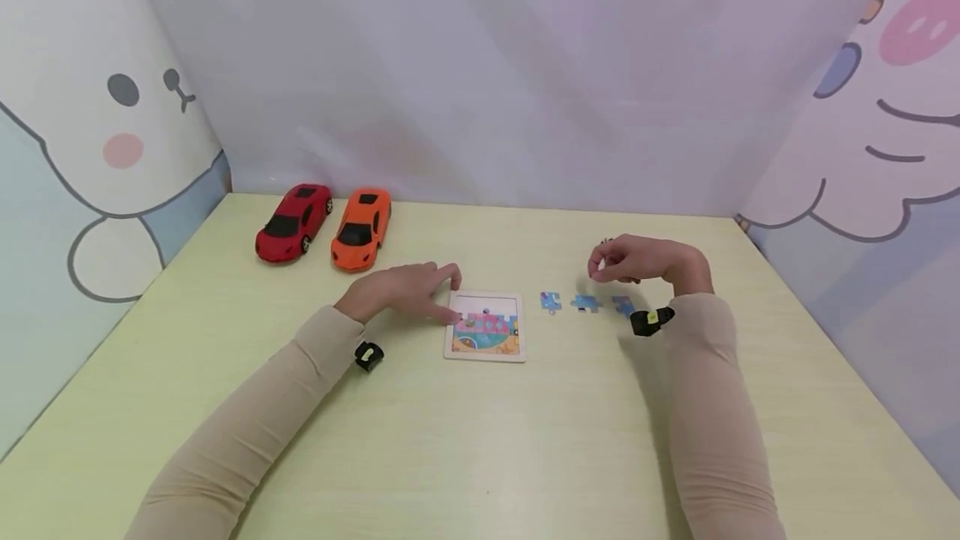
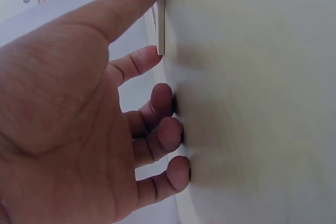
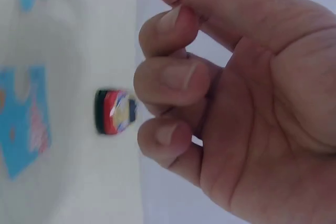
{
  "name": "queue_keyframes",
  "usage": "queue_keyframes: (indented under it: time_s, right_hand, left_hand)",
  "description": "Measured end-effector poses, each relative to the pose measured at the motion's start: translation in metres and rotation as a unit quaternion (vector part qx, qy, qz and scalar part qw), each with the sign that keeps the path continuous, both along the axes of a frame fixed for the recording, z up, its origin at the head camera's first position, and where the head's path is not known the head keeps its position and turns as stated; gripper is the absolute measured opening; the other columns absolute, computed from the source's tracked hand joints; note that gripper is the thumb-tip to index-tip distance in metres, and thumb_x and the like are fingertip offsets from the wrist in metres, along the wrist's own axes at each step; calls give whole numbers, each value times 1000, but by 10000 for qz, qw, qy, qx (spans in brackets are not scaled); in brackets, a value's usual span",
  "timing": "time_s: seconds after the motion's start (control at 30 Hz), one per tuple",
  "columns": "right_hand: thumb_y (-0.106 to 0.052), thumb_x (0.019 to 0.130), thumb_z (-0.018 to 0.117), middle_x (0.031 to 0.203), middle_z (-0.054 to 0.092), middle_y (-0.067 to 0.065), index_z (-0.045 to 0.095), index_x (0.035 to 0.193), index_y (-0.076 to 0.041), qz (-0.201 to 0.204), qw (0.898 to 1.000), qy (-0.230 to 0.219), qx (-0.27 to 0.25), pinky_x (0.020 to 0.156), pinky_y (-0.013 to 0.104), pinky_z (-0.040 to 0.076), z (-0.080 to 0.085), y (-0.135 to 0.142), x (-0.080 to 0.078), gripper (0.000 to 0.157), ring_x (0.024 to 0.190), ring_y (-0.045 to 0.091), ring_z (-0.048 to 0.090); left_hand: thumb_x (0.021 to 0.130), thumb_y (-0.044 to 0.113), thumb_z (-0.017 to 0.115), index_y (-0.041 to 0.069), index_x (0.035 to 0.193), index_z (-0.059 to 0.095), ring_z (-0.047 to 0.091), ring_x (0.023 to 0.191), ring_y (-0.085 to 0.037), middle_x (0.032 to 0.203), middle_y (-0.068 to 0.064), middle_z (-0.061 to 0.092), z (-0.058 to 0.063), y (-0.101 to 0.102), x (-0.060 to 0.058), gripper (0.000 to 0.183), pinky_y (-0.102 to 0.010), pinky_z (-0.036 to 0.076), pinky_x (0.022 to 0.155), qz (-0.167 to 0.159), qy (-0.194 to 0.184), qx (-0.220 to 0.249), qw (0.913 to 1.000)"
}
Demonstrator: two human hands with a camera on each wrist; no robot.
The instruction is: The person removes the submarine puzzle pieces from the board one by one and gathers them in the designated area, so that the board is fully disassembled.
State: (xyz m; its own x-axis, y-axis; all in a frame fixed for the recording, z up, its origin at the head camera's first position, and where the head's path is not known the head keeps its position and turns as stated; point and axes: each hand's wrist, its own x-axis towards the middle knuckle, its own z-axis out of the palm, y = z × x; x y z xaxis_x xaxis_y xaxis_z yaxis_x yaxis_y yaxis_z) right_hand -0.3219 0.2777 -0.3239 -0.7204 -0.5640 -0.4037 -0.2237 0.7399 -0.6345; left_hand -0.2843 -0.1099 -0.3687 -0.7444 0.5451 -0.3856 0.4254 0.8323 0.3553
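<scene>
A small framed jigsaw puzzle [image 1: 486, 357] lies on the table, its lower part filled with a pink and blue sea picture. My left hand [image 1: 408, 290] is at its left side, thumb on the frame's edge and index finger at the far corner. In the left wrist view, the other fingertips [image 2: 178, 173] rest close to the tabletop. My right hand [image 1: 637, 258] hovers over the loose pieces with its fingers loosely curled and nothing visible in them. Below it lie a blue puzzle piece [image 1: 551, 301], a second piece [image 1: 586, 303] and a third piece [image 1: 622, 305].
A red toy car [image 1: 292, 223] and an orange toy car [image 1: 362, 229] stand at the back left. Beyond the right hand sits a small red, yellow and black object [image 3: 115, 111]. A pale wall [image 1: 480, 107] closes off the table's far edge.
</scene>
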Motion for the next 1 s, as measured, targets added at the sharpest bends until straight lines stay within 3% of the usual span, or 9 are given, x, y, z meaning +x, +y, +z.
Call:
queue_keyframes:
  time_s: [0.2, 0.37, 0.6, 0.83, 1.0]
  right_hand:
    - [-24, 101, 62, 65, 39, 0, 65, 109, -6, 239, 9987, 374, -249, 64, 30, 38, 19, -21, 8, 20, 59, 13, 36]
    - [-23, 102, 60, 70, 44, 6, 65, 110, -14, 378, 9966, 538, -496, 60, 29, 37, 30, -36, 13, 13, 56, 13, 34]
    - [-14, 103, 56, 96, 61, 8, 67, 113, -15, 634, 9926, 882, -551, 80, 40, 45, 26, -60, 14, 16, 85, 31, 56]
    - [-18, 101, 60, 100, 67, 15, 64, 124, -13, 946, 9894, 1046, -337, 81, 48, 50, 20, -92, 21, 23, 85, 36, 62]
    - [-17, 102, 59, 101, 67, 16, 61, 128, -9, 1160, 9888, 924, -151, 82, 43, 52, 13, -114, 24, 28, 85, 36, 63]
  left_hand:
    - [91, 54, 67, 25, 128, 41, 52, 98, -24, 105, -8, 51, 0, 2, 1, 53, -37, 42, 79, -23, 14, -46, 10000]
    - [92, 53, 67, 24, 128, 41, 52, 98, -23, 105, -8, 51, 0, 2, 1, 53, -37, 42, 79, -39, 2, -31, 10000]
    - [91, 56, 67, 22, 130, 40, 50, 101, -25, 108, -8, 49, 1, -1, 1, 59, -39, 41, 82, -142, -96, 25, 9998]
    - [81, 64, 72, 25, 133, 37, 49, 106, -25, 114, -8, 48, -1, -3, 1, 74, -41, 43, 88, -283, -81, -150, 9995]
    - [81, 65, 72, 26, 133, 37, 49, 108, -26, 116, -8, 49, 1, -2, 2, 74, -44, 43, 91, -208, -94, -191, 9996]
